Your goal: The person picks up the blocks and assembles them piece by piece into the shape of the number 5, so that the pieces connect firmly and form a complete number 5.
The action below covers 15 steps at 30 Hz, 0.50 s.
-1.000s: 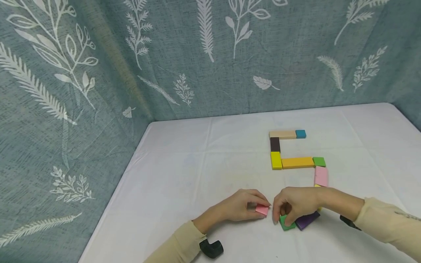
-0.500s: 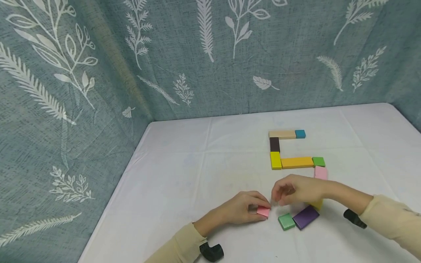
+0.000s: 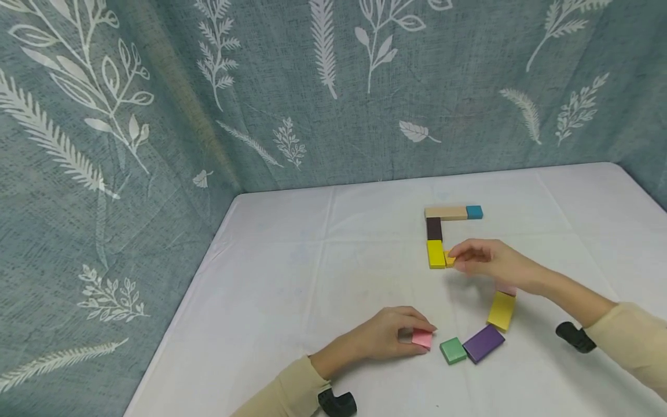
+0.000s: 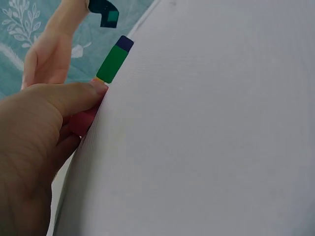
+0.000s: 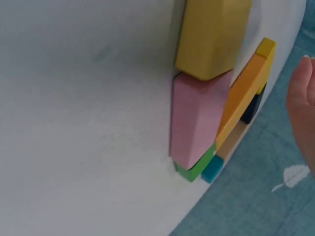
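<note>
My left hand (image 3: 383, 336) pinches a small pink block (image 3: 422, 338) between thumb and fingers, low over the white table. To its right lie a light green block (image 3: 453, 351) and, touching it, a purple block (image 3: 484, 344). A yellow block (image 3: 502, 311) continues this curved row upward. Above the row, my right hand (image 3: 497, 265) hovers with loosely bent fingers and holds nothing. It overlaps most of the orange block (image 3: 449, 259) in the head view. In the right wrist view, the orange block (image 5: 241, 93), a light pink block (image 5: 199, 115) and a bright green block (image 5: 196, 164) show uncovered.
Farther back, the line of blocks runs through a second yellow block (image 3: 436, 255), a dark brown block (image 3: 434, 229), a tan block (image 3: 446, 214) and a blue block (image 3: 474, 212). A leaf-patterned curtain (image 3: 312, 116) hangs behind the white tablecloth (image 3: 292, 260).
My right hand has let go of the light green block and risen away toward the far blocks, uncovering the purple and yellow ones. My left hand, with the pink block, has shifted slightly right.
</note>
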Available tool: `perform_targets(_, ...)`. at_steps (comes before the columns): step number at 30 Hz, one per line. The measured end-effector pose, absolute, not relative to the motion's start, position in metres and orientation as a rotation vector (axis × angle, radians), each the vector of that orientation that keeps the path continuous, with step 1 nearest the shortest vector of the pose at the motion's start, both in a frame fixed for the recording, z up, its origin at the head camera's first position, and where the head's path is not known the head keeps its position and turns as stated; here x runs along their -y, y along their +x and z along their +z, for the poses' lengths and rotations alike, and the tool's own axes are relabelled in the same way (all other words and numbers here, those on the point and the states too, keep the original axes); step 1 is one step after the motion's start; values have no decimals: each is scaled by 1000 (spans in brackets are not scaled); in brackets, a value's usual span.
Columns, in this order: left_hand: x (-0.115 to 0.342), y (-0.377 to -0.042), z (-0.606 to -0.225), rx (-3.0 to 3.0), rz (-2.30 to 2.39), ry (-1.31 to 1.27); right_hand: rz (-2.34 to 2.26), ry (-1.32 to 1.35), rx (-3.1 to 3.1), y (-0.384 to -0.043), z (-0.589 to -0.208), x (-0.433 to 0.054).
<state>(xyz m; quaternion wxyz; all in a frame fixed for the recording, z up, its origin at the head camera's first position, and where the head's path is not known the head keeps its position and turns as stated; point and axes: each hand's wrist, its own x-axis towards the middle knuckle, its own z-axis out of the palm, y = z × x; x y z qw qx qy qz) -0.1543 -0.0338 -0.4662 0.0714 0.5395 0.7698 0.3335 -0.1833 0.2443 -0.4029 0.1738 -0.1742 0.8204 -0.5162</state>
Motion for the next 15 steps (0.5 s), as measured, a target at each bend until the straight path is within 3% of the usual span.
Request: perform_targets(15, 28, -150, -468, -2320, 1015, 1620, -1633, -176, -2409, -194, -408, -283)
